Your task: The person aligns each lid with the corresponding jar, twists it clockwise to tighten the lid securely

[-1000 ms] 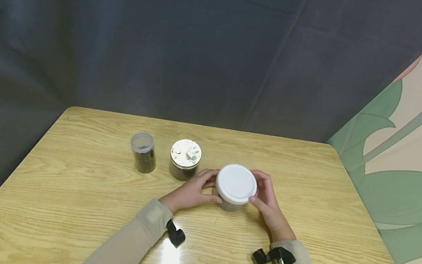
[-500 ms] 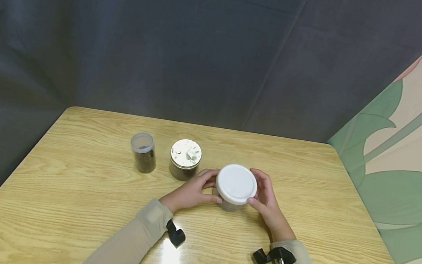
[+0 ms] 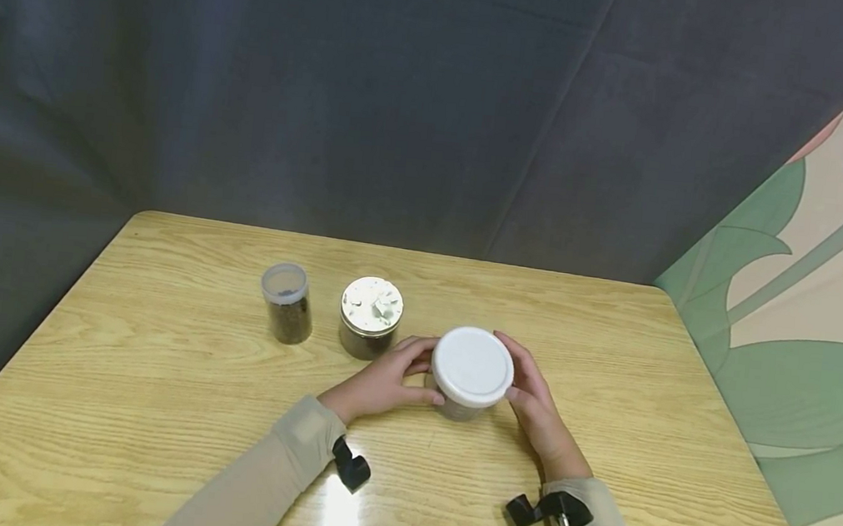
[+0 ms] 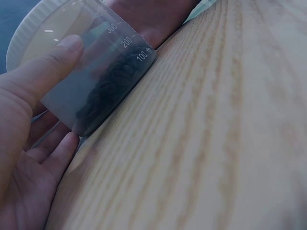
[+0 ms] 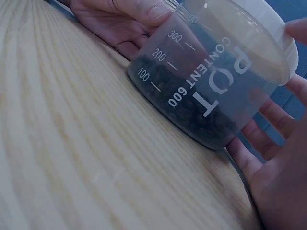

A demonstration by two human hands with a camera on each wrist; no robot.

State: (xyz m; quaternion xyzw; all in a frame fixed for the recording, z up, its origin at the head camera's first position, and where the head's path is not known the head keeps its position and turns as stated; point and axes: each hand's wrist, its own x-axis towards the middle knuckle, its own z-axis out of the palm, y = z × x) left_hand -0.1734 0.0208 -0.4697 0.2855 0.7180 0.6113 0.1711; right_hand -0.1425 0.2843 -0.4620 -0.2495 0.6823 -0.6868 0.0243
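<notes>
A clear plastic pot [image 5: 192,103] with a white ribbed screw lid [image 3: 473,366] stands upright on the wooden table. Dark bean-like pieces fill its lower part, and white print and volume marks run up its wall. My left hand [image 3: 384,381] grips the pot's body from the left, thumb in front and fingers behind. From the right, my right hand [image 3: 541,420] holds the lid's rim, its thumb [image 5: 298,29] at the near edge and its index finger around the far side. In the right wrist view its other fingers [image 5: 261,139] lie along the pot's wall.
Behind my left hand stands a wide jar [image 3: 370,317] with a shiny gold-coloured lid and dark contents. Farther left is a slim clear jar [image 3: 288,306], partly filled with dark stuff. A dark curtain [image 3: 405,111] hangs behind the table [image 3: 153,407].
My right hand's fingers have shifted round the lid's rim, the index finger leftward along the far side and the thumb slightly up and right. My left hand and the pot stay put.
</notes>
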